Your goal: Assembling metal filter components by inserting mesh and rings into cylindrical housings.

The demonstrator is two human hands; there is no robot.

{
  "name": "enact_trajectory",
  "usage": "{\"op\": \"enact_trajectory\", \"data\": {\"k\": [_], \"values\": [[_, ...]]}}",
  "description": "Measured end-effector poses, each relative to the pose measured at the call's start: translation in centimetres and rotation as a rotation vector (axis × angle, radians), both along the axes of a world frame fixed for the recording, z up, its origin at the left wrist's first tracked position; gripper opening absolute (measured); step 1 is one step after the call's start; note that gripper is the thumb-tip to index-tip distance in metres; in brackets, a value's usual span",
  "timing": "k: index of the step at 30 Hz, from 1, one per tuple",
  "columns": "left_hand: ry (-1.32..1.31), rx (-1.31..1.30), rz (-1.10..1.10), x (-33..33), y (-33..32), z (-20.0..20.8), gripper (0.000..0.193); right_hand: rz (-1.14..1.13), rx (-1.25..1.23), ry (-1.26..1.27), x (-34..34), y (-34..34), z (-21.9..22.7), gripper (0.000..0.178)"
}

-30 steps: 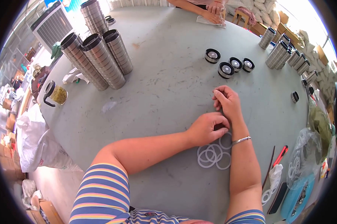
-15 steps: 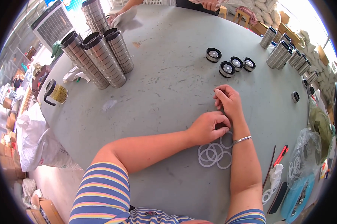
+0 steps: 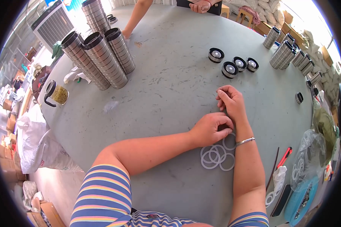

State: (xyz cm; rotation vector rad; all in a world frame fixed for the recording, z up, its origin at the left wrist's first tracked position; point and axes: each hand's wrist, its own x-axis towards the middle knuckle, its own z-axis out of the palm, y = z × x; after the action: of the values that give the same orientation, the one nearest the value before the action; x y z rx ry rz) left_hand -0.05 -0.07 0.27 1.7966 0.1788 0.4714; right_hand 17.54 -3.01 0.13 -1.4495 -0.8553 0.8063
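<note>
My left hand (image 3: 212,128) rests on the table with its fingers curled in, thumb close to the index finger, against my right wrist. I see nothing in it. Just beyond it lies my right hand (image 3: 232,101), loosely closed, with no object showing in its fingers. A metal bangle (image 3: 245,142) circles the right forearm. Several translucent white sealing rings (image 3: 212,156) lie overlapping beside that forearm, below the left hand; one is partly hidden by the arm. Farther off, several short black-and-steel round caps (image 3: 229,70) sit together on the table.
Tall stacks of steel cylinders with black rims (image 3: 106,60) stand at the left, near a glass jar (image 3: 59,94). More steel stacks (image 3: 282,55) line the far right edge. A red cutter (image 3: 284,157) and a blue basket (image 3: 304,200) lie at right. A co-worker's arm (image 3: 137,17) reaches in opposite.
My hands and the rings have stayed put. Across the table, the co-worker's arm has moved nearer behind the steel stacks, and the pale cloth there is out of sight.
</note>
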Motion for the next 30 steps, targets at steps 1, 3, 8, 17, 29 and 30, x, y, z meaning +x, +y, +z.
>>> {"op": "enact_trajectory", "data": {"k": [1,3,8,17,29,30], "values": [[-0.008,-0.004,0.001,0.01,0.0,-0.05,0.009,0.002,0.001,-0.002,0.0,0.0,0.0,0.012],[-0.002,0.011,0.003,-0.01,-0.07,0.09,0.009,-0.001,-0.003,-0.003,0.07,-0.1,0.02,0.012],[-0.012,0.002,0.001,-0.09,0.0,0.0,0.009,0.0,0.0,-0.007,-0.21,0.02,0.24,0.012],[-0.005,-0.013,-0.009,-0.11,-0.05,0.12,0.009,0.0,-0.006,0.007,-0.14,-0.05,0.18,0.013],[0.015,-0.017,-0.001,-0.11,-0.01,0.42,0.01,0.01,0.005,-0.009,0.04,0.02,0.08,0.013],[0.033,-0.009,-0.006,-0.13,-0.01,0.42,0.011,0.007,-0.006,-0.009,0.0,-0.06,0.07,0.013]]}}
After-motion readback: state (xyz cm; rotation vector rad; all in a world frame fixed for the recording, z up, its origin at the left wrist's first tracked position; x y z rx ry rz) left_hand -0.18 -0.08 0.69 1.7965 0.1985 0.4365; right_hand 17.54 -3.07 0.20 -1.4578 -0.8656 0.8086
